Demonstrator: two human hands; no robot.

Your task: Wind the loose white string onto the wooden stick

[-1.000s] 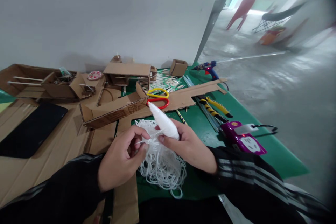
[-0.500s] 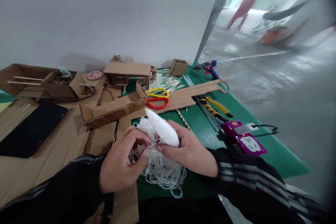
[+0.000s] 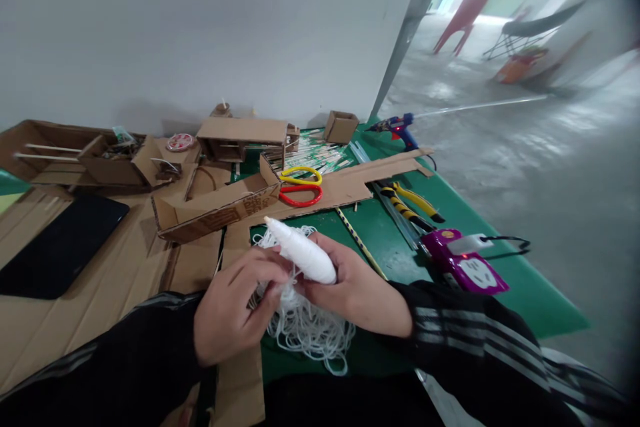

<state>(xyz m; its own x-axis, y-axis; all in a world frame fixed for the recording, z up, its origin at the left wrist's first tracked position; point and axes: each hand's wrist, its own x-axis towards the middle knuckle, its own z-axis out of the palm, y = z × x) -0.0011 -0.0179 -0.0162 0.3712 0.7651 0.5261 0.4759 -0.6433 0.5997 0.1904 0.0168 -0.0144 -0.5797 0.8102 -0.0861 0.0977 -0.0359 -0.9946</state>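
A white spool (image 3: 303,253) is gripped in the right hand (image 3: 357,290), with the thumb at its near side and the fingers curled around its wide end; its narrow tip is pointed to the far left. The spool is held above a loose heap of white string (image 3: 315,337), which is spread on the green table (image 3: 530,303) at the near middle. The left hand (image 3: 235,307) is placed just to the left of the spool, its thumb and fingertips closed together on a thin strand of string; the exact pinch point is partly hidden by the fingers.

Beyond the hands, a long cardboard tray (image 3: 220,217) is set on the left, and the red and yellow handles of a pair of scissors (image 3: 300,204) are seen at its right end. A patterned stick (image 3: 357,238) is laid to the right of the spool. Farther right, yellow and black pliers (image 3: 417,203) are placed just beyond a purple power strip (image 3: 463,267), into which a white plug (image 3: 467,245) is fitted. A blue glue gun (image 3: 403,130) is rested at the far right of the table. On the left, a black tablet (image 3: 65,247) is laid on flat cardboard (image 3: 133,267).
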